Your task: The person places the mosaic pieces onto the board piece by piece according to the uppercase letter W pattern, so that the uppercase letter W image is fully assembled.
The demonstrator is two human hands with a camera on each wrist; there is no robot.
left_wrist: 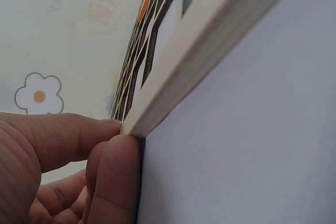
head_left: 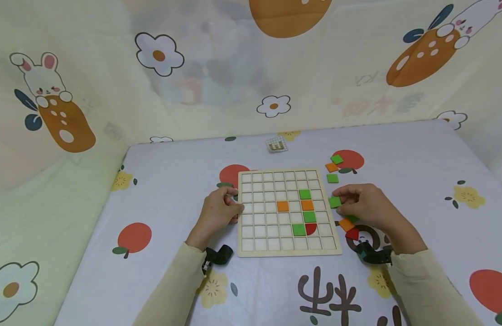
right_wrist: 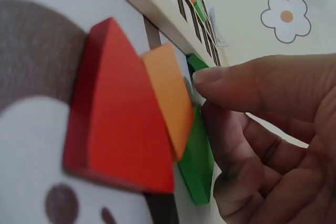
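A wooden grid board (head_left: 289, 253) lies flat on the table. My left hand (head_left: 219, 209) is at its left side, thumb and fingers pinching the rim (left_wrist: 173, 72). Set in the board's cells are an orange square (head_left: 282, 206), another orange square (head_left: 306, 205), several green squares such as one (head_left: 305, 194) near the right, and a red rounded piece (head_left: 311, 229). Just off the board's right edge, my right hand (head_left: 363, 206) pinches a green square tile (head_left: 334, 202) between thumb and fingers. Below that hand lie a red piece (right_wrist: 123, 124), an orange tile (right_wrist: 169, 95) and a green tile (right_wrist: 197, 166), close together.
Beyond the right hand, a green tile (head_left: 332, 178), an orange tile (head_left: 331, 167) and another green tile (head_left: 336, 159) form a loose row. A small patterned card (head_left: 277, 145) lies behind the board. The printed tablecloth (head_left: 169, 190) meets a hanging cloth (head_left: 218, 86) at the back.
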